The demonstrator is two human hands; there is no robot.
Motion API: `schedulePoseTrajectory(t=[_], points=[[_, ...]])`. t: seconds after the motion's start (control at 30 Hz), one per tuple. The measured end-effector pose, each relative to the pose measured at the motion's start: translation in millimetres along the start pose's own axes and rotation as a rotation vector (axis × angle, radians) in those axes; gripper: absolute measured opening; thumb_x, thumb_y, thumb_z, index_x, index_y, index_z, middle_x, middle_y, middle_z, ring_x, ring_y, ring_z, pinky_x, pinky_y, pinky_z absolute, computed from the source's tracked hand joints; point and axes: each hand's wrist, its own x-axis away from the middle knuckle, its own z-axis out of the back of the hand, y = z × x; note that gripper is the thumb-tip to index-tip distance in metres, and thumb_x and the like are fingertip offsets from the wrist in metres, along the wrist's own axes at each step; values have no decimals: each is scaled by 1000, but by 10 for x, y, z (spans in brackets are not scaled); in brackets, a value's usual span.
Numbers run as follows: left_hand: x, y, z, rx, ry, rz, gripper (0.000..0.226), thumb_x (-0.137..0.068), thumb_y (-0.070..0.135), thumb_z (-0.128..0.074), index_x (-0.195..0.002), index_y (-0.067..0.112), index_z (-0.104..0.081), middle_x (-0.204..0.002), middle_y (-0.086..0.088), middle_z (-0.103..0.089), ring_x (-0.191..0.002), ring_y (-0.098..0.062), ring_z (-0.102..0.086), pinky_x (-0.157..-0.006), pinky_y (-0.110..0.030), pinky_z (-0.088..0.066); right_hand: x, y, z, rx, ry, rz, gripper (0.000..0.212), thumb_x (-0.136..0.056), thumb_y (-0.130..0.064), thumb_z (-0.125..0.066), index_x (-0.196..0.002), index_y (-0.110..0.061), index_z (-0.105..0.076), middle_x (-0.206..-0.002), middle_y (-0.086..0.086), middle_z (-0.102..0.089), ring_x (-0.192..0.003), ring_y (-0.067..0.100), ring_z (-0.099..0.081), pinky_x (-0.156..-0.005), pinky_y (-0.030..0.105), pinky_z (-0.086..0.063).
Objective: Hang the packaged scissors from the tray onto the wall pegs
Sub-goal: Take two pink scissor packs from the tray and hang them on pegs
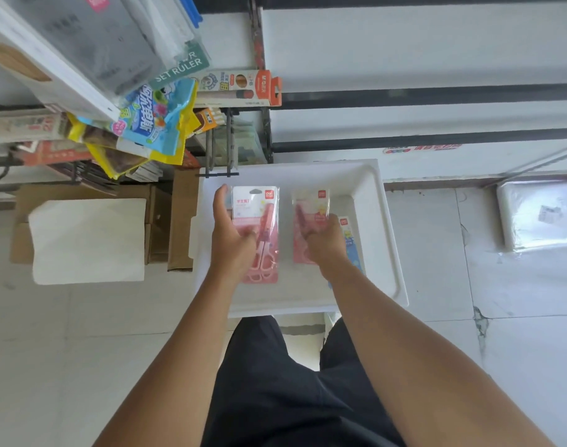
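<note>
Head camera looks down on a white tray (387, 240) holding a blue scissors pack (351, 243), half hidden. Above the tray, the left hand (232, 243) grips a pink scissors pack (261, 221) and the right hand (325, 243) pinches a second pink pack (309, 217) (both carry a red "deli" tag). Hanging goods (153, 121) upper left include "SET RULER".

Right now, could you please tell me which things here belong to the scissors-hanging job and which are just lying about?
Job:
pink packaged scissors in left hand
pink packaged scissors in right hand
blue scissors pack
white plastic tray
left hand
right hand

Lying about:
brown cardboard boxes
blue-and-yellow snack bag
green set-ruler pack
</note>
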Motion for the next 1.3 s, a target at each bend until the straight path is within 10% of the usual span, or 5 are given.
schedulePoseTrajectory(t=[0.27,0.47,0.83,1.3], points=[[224,538,180,102,51,-60,32,-93,1,-58,-101,31,-64,-101,9,-72,-94,-12,-73,-64,-28,-59,544,-554,492,-157,-125,201,22,-100,-5,-55,-95,-21,-70,-94,7,-79,-83,22,-77,-72,40,-64],[493,1098,461,187,19,-204,31,-91,0,-61,-108,25,-69,-97,16,-76,-85,0,-74,-69,-27,-58,1057,-1014,886,-208,-133,366,18,-99,-3,-56,-113,-5,-67,-97,6,-76,-79,11,-75,-67,25,-59],[1236,2343,798,339,-51,-525,29,-92,-4,-62,-106,21,-68,-91,19,-78,-91,-4,-73,-87,-27,-57,2092,-1859,1473,-372,-119,710,21,-98,-4,-60,-118,0,-65,-108,18,-75,-91,30,-74,-75,43,-62],[2123,3630,1044,498,-49,-860,30,-89,-4,-66,-106,20,-70,-95,8,-80,-90,-7,-74,-76,-19,-55,3381,-3035,2156,-463,-183,1115,18,-97,-7,-63,-114,-2,-66,-91,10,-76,-77,26,-73,-65,42,-61]])
